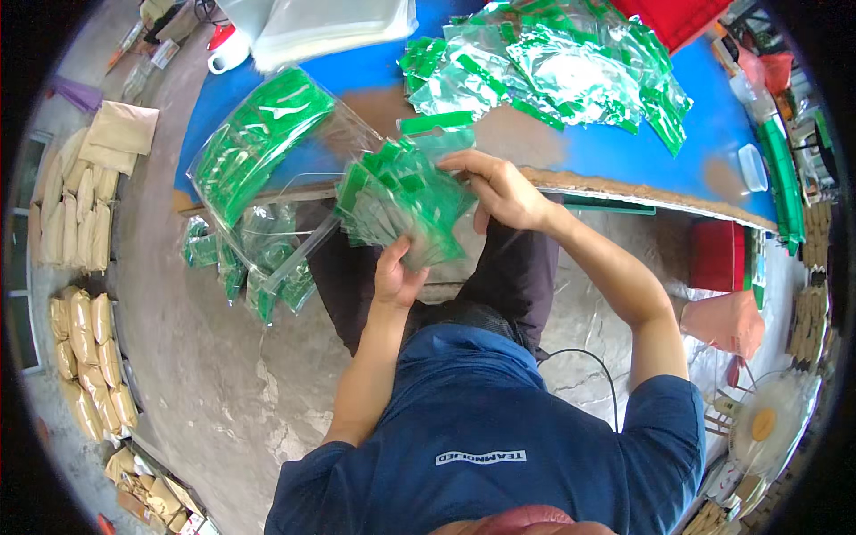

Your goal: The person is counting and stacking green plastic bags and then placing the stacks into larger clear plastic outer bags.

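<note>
A fanned stack of green-and-clear plastic bags (401,201) is held over my lap at the table's front edge. My left hand (399,276) grips the stack from below, thumb on top of it. At the stack's right upper edge, the bent fingers of my right hand (506,192) close on the bag edges; its fingertips are partly hidden. Just beyond the fan lies a small green-topped clear bag (437,129). A large clear bag full of green packets (267,134) rests at the table's left front, its clear film reaching toward the fan.
A heap of green-and-silver packets (571,71) covers the far part of the blue table (374,89). Clear sheets (330,31) and a white mug (230,49) are at the far left. Filled green bags (259,259) hang below the left edge. A fan (767,423) stands at right.
</note>
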Motion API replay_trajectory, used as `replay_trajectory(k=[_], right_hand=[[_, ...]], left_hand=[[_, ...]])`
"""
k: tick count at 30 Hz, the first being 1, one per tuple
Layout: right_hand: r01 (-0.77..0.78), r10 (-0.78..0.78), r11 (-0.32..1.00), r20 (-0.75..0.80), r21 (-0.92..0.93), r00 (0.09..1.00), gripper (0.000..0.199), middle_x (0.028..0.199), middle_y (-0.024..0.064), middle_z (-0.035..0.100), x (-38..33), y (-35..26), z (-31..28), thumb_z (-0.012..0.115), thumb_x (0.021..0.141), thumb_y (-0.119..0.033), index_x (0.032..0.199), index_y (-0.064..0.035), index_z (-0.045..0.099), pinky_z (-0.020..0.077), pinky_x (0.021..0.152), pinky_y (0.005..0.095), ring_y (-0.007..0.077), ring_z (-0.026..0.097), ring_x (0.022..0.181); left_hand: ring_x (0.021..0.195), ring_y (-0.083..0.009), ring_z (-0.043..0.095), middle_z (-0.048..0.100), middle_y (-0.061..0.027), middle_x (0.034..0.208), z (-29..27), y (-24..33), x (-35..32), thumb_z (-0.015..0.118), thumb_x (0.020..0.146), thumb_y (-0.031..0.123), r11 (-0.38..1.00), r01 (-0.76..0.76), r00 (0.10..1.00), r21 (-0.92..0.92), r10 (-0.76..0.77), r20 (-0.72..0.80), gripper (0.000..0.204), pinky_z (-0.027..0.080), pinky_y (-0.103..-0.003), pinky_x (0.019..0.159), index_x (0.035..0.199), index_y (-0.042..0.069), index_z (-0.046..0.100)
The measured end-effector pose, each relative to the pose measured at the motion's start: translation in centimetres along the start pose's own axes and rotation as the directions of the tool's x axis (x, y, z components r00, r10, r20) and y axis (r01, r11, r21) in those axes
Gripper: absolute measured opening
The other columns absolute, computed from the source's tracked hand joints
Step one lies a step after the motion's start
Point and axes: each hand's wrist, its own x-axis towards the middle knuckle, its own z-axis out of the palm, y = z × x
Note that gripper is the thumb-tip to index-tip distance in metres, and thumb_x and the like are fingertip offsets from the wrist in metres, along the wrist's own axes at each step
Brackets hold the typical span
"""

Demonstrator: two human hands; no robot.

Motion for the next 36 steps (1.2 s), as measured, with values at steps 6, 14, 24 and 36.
replay_trajectory(k=[6,14,24,36], right_hand=[[0.020,-0.243,0.761,-0.257,-0.649,0.935,0.036,0.134,0.0203,0.056,3.7,3.6,-1.3,0.055,0.098,-0.029,0.124,-0.0036,0.059,0.0348,0.112,0.0514,0.0390,0.049,0.130],[0.010,-0.008,0.996,0.025,-0.086,1.000,0.043,0.125,0.0212,0.059,-1.1,-0.6,-0.1,0.041,0.105,-0.037,0.120,0.0001,0.058,0.0462,0.097,0.0467,0.0352,0.057,0.117],[-0.355,0.420,0.811,-0.040,0.465,0.907,0.127,0.149,0.0322,0.036,-4.5,-4.2,1.5,0.082,0.074,-0.057,0.154,0.0066,0.007,0.0363,0.112,0.0460,0.0351,0.039,0.139],[-0.065,0.016,0.991,-0.375,-0.118,0.927,0.124,0.142,0.0284,0.045,-1.2,5.5,-8.8,0.094,0.061,-0.032,0.153,0.0021,0.018,0.0374,0.112,0.0427,0.0371,0.044,0.135]], left_hand=[[0.132,-0.0332,0.049,0.056,-0.0146,0.139,-0.9,-0.1,-0.6,0.073,0.084,0.020,0.998,-0.053,0.997,0.032,0.055,-0.045,0.060,0.031,-0.052,0.118,0.136,-0.002,0.051],[0.128,-0.0312,0.054,0.057,-0.0128,0.137,-0.3,1.4,-2.1,0.062,0.085,0.016,0.975,-0.071,0.997,0.209,0.075,-0.013,0.059,0.040,-0.046,0.112,0.140,0.001,0.048],[0.129,-0.0277,0.053,0.057,-0.0108,0.136,2.4,0.8,-1.6,0.074,0.075,0.004,0.994,0.028,0.998,0.101,-0.022,-0.064,0.075,0.043,-0.044,0.110,0.144,0.003,0.043],[0.114,-0.0194,0.059,0.062,-0.0083,0.125,16.6,3.3,14.9,0.084,0.073,0.007,0.040,-0.602,0.796,0.798,-0.044,0.603,0.067,0.047,-0.035,0.100,0.132,0.002,0.052]])
